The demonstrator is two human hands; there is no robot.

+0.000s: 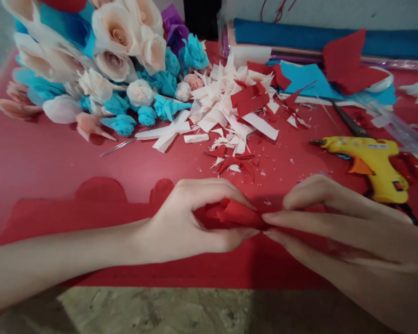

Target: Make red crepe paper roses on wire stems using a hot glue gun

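Between my two hands is a red paper flower (pixel 238 213), lying on its side just above the table's front part. My left hand (pixel 195 213) curls around it, with the fingertips and thumb closed near its right-hand end. From the right, my right hand (pixel 337 227) pinches that same narrow end between thumb and fingertip. Its other fingers are bent above. Part of the flower is hidden behind my left fingers. Under my left forearm lies a flat red paper sheet (pixel 38 215), with rounded red paper pieces (pixel 100 189) at its far edge.
A yellow glue gun (pixel 372 157) lies at right, nozzle pointing left. White and red paper scraps (pixel 223 106) are heaped mid-table. Peach and blue paper flowers (pixel 118 35) crowd the back left. Scissors (pixel 350 120) and blue paper (pixel 304 79) lie at back right.
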